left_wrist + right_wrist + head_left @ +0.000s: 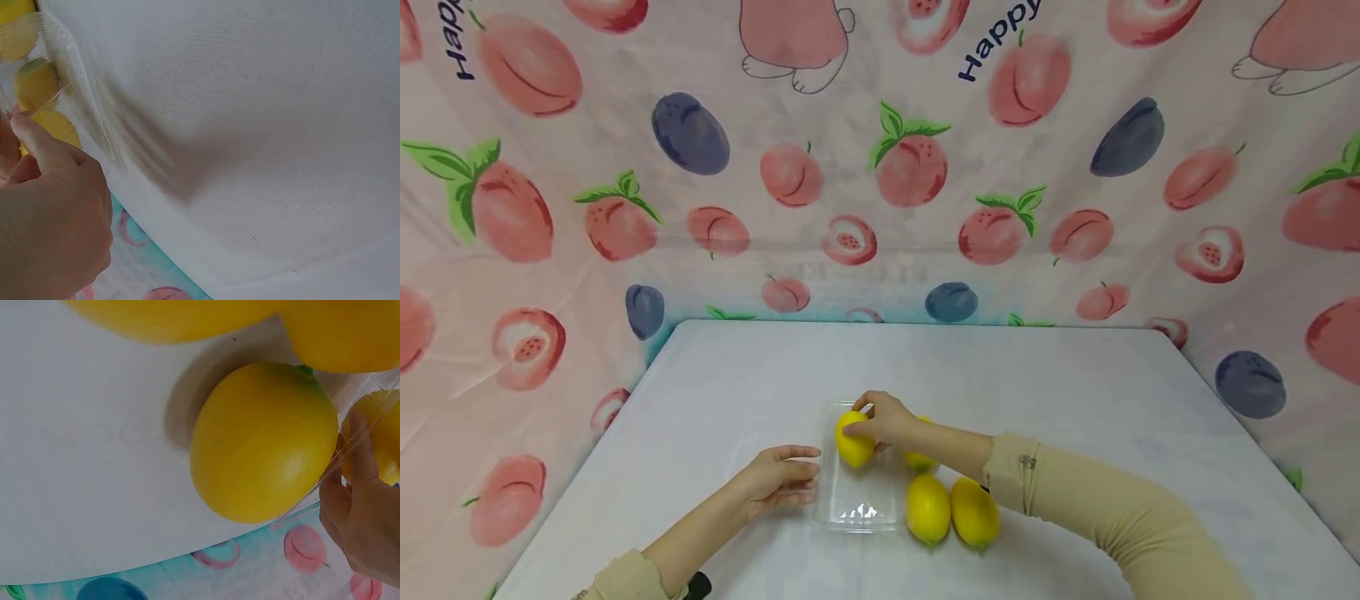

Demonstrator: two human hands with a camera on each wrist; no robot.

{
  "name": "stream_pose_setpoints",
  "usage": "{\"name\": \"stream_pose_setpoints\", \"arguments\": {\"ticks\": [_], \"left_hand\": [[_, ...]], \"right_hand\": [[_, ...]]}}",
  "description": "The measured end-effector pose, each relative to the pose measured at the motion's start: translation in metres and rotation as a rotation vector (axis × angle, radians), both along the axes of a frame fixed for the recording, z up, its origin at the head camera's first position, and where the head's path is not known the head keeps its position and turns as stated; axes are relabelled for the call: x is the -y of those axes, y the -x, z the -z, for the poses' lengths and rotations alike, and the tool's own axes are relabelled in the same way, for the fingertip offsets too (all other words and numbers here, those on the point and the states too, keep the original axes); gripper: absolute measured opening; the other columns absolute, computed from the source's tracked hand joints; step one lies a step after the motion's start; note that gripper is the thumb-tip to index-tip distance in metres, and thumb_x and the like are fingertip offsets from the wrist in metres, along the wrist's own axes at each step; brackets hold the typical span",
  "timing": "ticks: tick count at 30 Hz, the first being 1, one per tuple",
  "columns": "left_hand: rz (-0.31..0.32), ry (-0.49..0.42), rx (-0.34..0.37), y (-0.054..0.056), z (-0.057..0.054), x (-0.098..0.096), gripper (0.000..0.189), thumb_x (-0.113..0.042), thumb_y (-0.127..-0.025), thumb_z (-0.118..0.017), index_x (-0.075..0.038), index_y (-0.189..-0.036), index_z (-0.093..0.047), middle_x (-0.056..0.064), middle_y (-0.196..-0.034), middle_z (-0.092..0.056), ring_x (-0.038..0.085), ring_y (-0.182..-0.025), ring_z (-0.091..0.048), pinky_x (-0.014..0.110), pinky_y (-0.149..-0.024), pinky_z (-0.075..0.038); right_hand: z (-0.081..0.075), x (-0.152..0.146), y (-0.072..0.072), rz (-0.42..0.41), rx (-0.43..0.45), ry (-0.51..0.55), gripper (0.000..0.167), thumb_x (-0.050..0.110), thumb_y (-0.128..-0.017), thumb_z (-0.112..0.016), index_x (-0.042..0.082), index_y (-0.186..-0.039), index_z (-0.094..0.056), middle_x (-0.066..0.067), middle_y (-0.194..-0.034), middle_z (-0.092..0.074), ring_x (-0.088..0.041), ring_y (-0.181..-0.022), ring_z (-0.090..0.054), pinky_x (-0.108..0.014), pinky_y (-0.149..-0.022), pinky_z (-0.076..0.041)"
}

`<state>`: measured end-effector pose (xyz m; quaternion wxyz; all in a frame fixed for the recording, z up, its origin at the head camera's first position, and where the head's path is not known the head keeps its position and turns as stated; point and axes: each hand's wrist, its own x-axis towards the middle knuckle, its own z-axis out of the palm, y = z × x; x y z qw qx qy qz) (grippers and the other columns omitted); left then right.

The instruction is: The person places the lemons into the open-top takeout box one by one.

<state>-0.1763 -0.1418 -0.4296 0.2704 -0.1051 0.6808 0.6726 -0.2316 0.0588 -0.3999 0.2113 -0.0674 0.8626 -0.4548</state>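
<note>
A yellow lemon (854, 454) is gripped by my right hand (887, 419) over the upper part of a clear plastic container (857, 508) on the table. In the right wrist view, the fingers of that hand (369, 515) curl against the lemon (389, 444), behind the container's see-through wall. My left hand (775, 479) is at the container's left side, its fingers extended towards the edge; whether they touch it is unclear. The left wrist view shows that hand (56, 212) beside the clear wall (72, 56), with yellow fruit beyond.
Right of the container lie three more lemons: one (919, 460) partly behind my right forearm, and two (928, 510) (975, 515) side by side nearer me. The white table (737, 367) ends at a fruit-printed cloth (850, 192) behind and at the sides.
</note>
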Motion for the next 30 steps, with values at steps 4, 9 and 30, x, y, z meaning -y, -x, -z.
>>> {"name": "stream_pose_setpoints", "arguments": {"ticks": [4, 9, 30], "left_hand": [[0.003, -0.001, -0.002, -0.0006, -0.0017, -0.0019, 0.044, -0.005, -0.090, -0.060, 0.006, -0.130, -0.047, 0.002, -0.084, -0.061, 0.009, -0.070, -0.059, 0.028, -0.070, -0.060], [0.001, -0.007, 0.007, -0.0014, -0.0030, -0.0042, 0.043, -0.004, -0.089, -0.061, 0.006, -0.129, -0.047, 0.002, -0.082, -0.060, 0.010, -0.070, -0.059, 0.028, -0.070, -0.060], [0.006, -0.018, 0.004, -0.0034, -0.0020, -0.0032, 0.045, -0.004, -0.090, -0.060, 0.006, -0.131, -0.045, 0.003, -0.086, -0.061, 0.010, -0.071, -0.059, 0.027, -0.072, -0.059]], "right_hand": [[0.0020, 0.0006, 0.0003, 0.008, 0.003, 0.010, 0.040, 0.019, -0.083, -0.071, 0.001, -0.114, -0.054, -0.017, -0.105, -0.059, -0.019, -0.077, -0.058, -0.038, -0.066, -0.060], [0.0034, 0.0009, 0.0013, 0.014, 0.030, -0.010, 0.040, 0.018, -0.084, -0.071, 0.001, -0.116, -0.054, -0.019, -0.111, -0.058, -0.019, -0.076, -0.058, -0.035, -0.069, -0.060], [-0.0025, -0.0074, -0.0040, 0.002, 0.025, -0.005, 0.037, 0.013, -0.084, -0.069, 0.003, -0.118, -0.057, -0.015, -0.110, -0.056, -0.020, -0.083, -0.054, -0.037, -0.079, -0.059]]}}
